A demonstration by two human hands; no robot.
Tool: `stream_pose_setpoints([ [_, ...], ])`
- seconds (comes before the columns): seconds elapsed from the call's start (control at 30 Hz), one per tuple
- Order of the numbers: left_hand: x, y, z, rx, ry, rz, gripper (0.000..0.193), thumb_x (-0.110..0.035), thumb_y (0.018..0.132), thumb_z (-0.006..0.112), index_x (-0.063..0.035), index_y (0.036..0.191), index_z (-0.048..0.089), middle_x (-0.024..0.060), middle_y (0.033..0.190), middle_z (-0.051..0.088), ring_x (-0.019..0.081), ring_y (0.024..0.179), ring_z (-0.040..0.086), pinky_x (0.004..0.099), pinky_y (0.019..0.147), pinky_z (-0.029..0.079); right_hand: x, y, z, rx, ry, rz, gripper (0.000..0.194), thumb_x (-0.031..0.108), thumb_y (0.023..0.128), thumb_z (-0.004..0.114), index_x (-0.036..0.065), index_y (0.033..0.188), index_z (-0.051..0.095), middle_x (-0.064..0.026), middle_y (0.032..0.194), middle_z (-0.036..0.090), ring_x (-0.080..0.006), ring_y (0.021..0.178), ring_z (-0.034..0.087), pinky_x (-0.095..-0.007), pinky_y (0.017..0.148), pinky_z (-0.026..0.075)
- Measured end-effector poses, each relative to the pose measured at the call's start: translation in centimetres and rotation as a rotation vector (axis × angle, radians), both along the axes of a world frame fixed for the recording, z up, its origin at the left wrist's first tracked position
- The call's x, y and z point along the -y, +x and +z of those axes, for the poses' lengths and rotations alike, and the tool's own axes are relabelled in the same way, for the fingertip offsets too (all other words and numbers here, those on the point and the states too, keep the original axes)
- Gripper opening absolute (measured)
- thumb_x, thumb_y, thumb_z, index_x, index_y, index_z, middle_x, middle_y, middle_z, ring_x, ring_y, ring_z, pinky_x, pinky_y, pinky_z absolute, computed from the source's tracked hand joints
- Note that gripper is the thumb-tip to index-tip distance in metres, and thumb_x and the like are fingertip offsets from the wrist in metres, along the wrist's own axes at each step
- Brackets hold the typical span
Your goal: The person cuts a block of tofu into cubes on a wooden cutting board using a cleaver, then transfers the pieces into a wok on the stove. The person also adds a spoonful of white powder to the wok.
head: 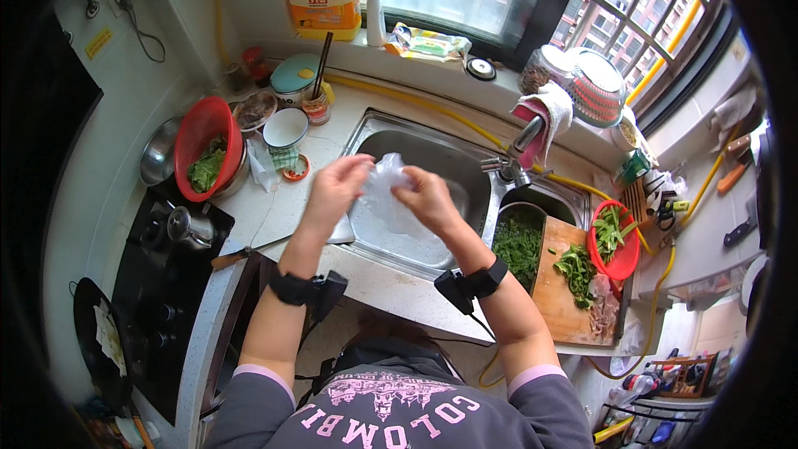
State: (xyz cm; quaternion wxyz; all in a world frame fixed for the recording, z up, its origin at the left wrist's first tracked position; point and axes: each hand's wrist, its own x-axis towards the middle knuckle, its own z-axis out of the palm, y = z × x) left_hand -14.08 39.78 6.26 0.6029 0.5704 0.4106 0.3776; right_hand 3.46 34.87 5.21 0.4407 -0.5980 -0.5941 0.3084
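A thin, translucent plastic bag (389, 196) hangs over the larger basin of the stainless steel sink (464, 249). My right hand (424, 196) pinches the bag's upper right side between thumb and fingers. At its upper left edge is my left hand (340, 184), slightly blurred, its fingers bent towards the bag; whether they grip it cannot be told. Both hands are above the basin, left of the faucet (514, 159). A knife with a wooden handle (230, 259) lies on the counter, its blade reaching towards the sink's near left corner.
Right of the basin, a wooden cutting board (561, 318) carries cut greens and sliced meat, beside a pot of chopped greens (517, 249) and a red basket (634, 255). At left are a red bowl with leaves (234, 131), a white bowl (285, 129) and a stove with a metal kettle (190, 227).
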Motion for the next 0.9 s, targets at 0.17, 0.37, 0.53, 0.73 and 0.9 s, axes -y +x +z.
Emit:
stream_pose_setpoints([
  [0.17,2.3,-3.8,-5.3,0.083,-0.267,0.294,0.033,-0.012,0.086,0.053,-0.0041,0.116,0.046,0.0045,0.103,0.053,0.012,0.091,0.051,0.0252,0.073,0.043,-0.1,0.1,5.0,-0.467,-0.016,0.087,0.017,0.006,0.079,0.059,0.002,0.095,0.062,-0.0016,0.083,0.065,-0.0051,0.067,0.053,-0.0186,0.058,0.041],
  [0.37,3.1,0.3,-9.6,0.636,-0.971,-0.008,0.048,-0.03,0.088,0.053,-0.0092,0.127,0.036,0.0151,0.123,0.04,0.0287,0.107,0.046,0.0451,0.086,0.044,1.8,1.9,10.3,-0.796,0.098,0.053,0.021,0.01,0.081,0.059,0.002,0.101,0.059,-0.0052,0.091,0.064,-0.0076,0.075,0.056,-0.0206,0.066,0.042],
  [0.53,1.6,2.6,-9.6,0.778,-0.711,-0.172,0.036,-0.023,0.088,0.052,-0.0101,0.12,0.042,0.01,0.113,0.05,0.0255,0.099,0.053,0.0413,0.085,0.047,4.3,5.1,9.2,-0.988,0.152,0.056,0.027,0.01,0.083,0.057,0.001,0.109,0.054,-0.0087,0.096,0.063,-0.0138,0.088,0.058,-0.027,0.079,0.044],
  [0.73,-2.1,3.2,-7.9,0.544,-0.501,0.168,0.023,-0.008,0.085,0.055,-0.0109,0.107,0.051,0.0018,0.097,0.058,0.0154,0.09,0.056,0.0328,0.076,0.049,8.3,9.1,2.8,-1.11,0.135,0.046,0.028,0.01,0.084,0.056,0.001,0.11,0.053,-0.0084,0.099,0.061,-0.0179,0.093,0.057,-0.0313,0.085,0.042],
  [0.9,-4.3,2.9,-5.7,0.452,-0.159,0.241,0.015,-0.004,0.083,0.057,-0.0086,0.097,0.058,-0.0003,0.093,0.059,0.0096,0.083,0.056,0.0237,0.069,0.047,10.3,9.6,-5.4,-1.185,-0.046,-0.096,0.03,0.014,0.082,0.058,0.012,0.112,0.053,-0.0015,0.102,0.058,-0.0196,0.098,0.053,-0.0433,0.085,0.041],
])
